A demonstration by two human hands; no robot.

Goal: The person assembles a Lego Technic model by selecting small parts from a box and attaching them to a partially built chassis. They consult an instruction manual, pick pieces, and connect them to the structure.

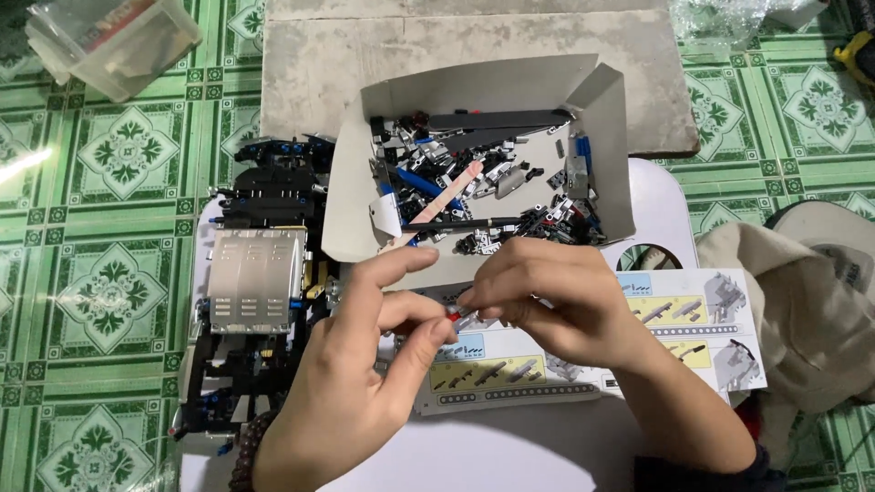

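I see a tiny red-tipped grey plastic pin point(453, 313) pinched between my left hand point(351, 383) and my right hand point(547, 301). A dark brown beaded bracelet point(244, 456) circles my left wrist. The grey cardboard box point(497, 91) holds black, white, grey and blue plastic pieces, with one pale pink flat stick point(447, 193) among them. The black toy vehicle model point(255, 292) has a ribbed silver panel and blue studs. The white instruction sheet point(592, 351) shows yellow and light blue panels. The round surface point(510, 456) is white. The tiled floor point(109, 282) is green with white floral patterns. The rough stone slab point(319, 64) is grey.
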